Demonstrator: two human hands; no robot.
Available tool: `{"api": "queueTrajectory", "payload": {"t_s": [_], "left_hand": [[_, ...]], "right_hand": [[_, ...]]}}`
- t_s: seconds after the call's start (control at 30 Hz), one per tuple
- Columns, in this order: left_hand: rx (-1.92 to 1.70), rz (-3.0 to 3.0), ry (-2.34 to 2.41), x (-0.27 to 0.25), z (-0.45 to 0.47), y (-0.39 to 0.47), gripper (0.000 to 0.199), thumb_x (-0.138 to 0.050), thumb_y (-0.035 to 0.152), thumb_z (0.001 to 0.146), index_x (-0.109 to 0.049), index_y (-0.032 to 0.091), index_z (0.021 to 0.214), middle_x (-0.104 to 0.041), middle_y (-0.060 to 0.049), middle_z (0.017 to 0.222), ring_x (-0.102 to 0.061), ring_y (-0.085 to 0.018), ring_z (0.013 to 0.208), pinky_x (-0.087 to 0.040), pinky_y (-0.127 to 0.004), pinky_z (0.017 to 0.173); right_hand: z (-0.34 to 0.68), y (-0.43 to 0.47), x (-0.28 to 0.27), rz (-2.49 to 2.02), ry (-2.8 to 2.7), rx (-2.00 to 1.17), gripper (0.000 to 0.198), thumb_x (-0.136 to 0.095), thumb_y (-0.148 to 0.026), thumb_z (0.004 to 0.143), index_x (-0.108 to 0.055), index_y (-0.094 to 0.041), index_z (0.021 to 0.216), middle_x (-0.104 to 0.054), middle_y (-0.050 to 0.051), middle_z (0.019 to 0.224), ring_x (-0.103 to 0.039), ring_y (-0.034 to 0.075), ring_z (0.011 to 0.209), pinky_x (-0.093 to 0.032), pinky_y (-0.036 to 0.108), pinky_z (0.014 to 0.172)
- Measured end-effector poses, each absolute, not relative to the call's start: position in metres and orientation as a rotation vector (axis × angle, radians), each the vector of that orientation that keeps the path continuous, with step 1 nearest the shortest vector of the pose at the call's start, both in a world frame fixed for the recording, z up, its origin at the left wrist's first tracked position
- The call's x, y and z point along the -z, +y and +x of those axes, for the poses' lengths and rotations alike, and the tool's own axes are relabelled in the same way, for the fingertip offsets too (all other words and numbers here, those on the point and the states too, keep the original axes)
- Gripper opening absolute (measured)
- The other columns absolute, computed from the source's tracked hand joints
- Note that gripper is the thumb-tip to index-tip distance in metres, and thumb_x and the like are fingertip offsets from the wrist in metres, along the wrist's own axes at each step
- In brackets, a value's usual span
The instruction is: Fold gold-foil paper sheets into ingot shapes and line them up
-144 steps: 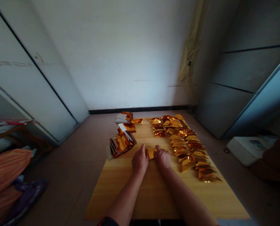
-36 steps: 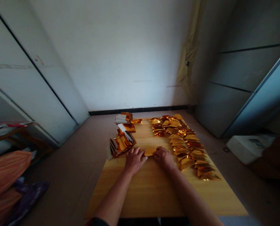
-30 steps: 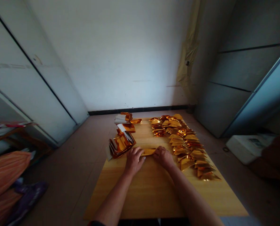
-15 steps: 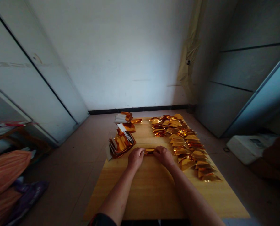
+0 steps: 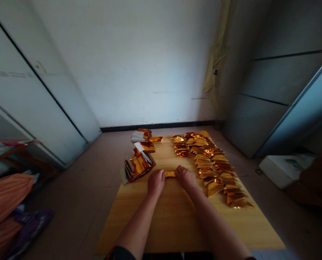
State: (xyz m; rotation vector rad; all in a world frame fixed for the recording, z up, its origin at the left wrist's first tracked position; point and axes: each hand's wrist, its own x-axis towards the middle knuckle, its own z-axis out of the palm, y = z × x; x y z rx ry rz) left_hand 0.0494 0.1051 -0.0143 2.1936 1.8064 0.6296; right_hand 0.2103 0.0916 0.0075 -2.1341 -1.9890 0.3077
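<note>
A narrow folded piece of gold foil paper point(image 5: 170, 174) stretches between my two hands, just over the wooden table. My left hand point(image 5: 156, 180) is closed on its left end, and my right hand point(image 5: 186, 177) grips the right end. The fingertips are partly hidden. Left of my left hand lies a stack of gold foil sheets point(image 5: 139, 165) with pale undersides, fanned at the edges. To the right of my right hand, several folded gold foil pieces point(image 5: 215, 187) with pointed ends lie in overlapping rows.
The wooden table point(image 5: 172, 224) carries another bundle of foil sheets point(image 5: 141, 135) at its far left corner. A white wall point(image 5: 150, 72) rises behind. On the floor are a white box point(image 5: 277, 169) at right and orange bags point(image 5: 9, 195) at left.
Both hands still hold the foil piece. Its face between them now looks flatter and brighter, and my right hand has shifted slightly left. The view has moved a little.
</note>
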Motion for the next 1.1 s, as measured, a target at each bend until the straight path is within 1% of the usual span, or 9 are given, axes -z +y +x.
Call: {"api": "queueTrajectory", "payload": {"t_s": [0.23, 0.43, 0.6, 0.87, 1.1], "left_hand": [[-0.507, 2.238, 1.865, 0.010, 0.053, 0.105, 0.024, -0.043, 0.018, 0.090, -0.063, 0.020, 0.102, -0.067, -0.005, 0.098, -0.059, -0.016, 0.096, -0.042, -0.026, 0.084], [-0.409, 2.278, 1.931, 0.005, 0.057, 0.105, 0.026, -0.040, 0.020, 0.092, -0.063, 0.020, 0.105, -0.066, -0.006, 0.098, -0.060, -0.018, 0.095, -0.043, -0.027, 0.082], [-0.332, 2.304, 1.974, 0.003, 0.060, 0.105, 0.027, -0.039, 0.019, 0.092, -0.063, 0.020, 0.104, -0.066, -0.006, 0.098, -0.060, -0.018, 0.093, -0.043, -0.027, 0.077], [-0.323, 2.327, 2.020, 0.007, 0.062, 0.104, 0.027, -0.039, 0.018, 0.091, -0.064, 0.021, 0.101, -0.065, -0.006, 0.097, -0.059, -0.018, 0.092, -0.043, -0.027, 0.077], [-0.306, 2.312, 2.050, 0.004, 0.062, 0.106, 0.024, -0.041, 0.024, 0.091, -0.064, 0.022, 0.097, -0.062, -0.006, 0.097, -0.058, -0.019, 0.091, -0.042, -0.026, 0.072]], "right_hand": [[0.204, 0.095, -0.006, -2.181, -2.034, -0.245, 0.021, -0.038, -0.025, 0.094, -0.058, -0.018, 0.099, -0.069, 0.011, 0.097, -0.066, 0.020, 0.086, -0.043, 0.025, 0.066], [0.201, 0.096, -0.005, -2.185, -2.039, -0.196, 0.026, -0.033, -0.022, 0.095, -0.058, -0.016, 0.101, -0.068, 0.015, 0.095, -0.067, 0.023, 0.085, -0.046, 0.028, 0.065], [0.199, 0.099, -0.006, -2.235, -2.006, -0.214, 0.028, -0.032, -0.022, 0.095, -0.059, -0.016, 0.102, -0.068, 0.014, 0.093, -0.067, 0.022, 0.085, -0.046, 0.027, 0.066], [0.198, 0.101, -0.009, -2.294, -1.972, -0.236, 0.027, -0.035, -0.023, 0.095, -0.060, -0.016, 0.103, -0.068, 0.014, 0.092, -0.067, 0.021, 0.084, -0.046, 0.026, 0.067], [0.199, 0.100, -0.011, -2.304, -1.965, -0.246, 0.026, -0.036, -0.028, 0.095, -0.059, -0.018, 0.104, -0.069, 0.013, 0.094, -0.068, 0.021, 0.086, -0.045, 0.026, 0.067]]}}
